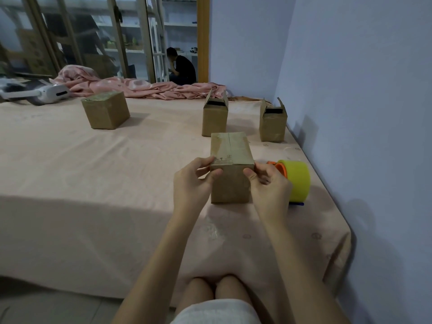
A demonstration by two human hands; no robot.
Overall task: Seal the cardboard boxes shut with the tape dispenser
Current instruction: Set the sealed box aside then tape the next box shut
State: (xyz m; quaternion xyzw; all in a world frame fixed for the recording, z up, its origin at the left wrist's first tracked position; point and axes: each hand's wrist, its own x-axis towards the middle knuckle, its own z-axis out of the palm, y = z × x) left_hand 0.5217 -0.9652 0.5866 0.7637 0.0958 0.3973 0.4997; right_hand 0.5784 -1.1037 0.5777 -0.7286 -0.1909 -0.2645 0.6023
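A small cardboard box (231,157) stands upright on the bed in front of me, its top flaps closed with a seam down the middle. My left hand (194,181) grips its near left top corner, thumb on the front face. My right hand (268,185) grips the near right top corner the same way. The tape dispenser (297,181), orange with a fat yellow tape roll, lies on the bed just right of the box, partly behind my right hand. Two more boxes (214,120) (273,123) stand farther back with their flaps up. A closed box (105,113) sits at the far left.
The bed sheet (93,183) is pale pink; its right edge runs along a blue wall (362,113). A crumpled pink blanket (140,87) and a white device (46,94) lie at the far edge. A person sits in the doorway beyond. My knees are at the bottom.
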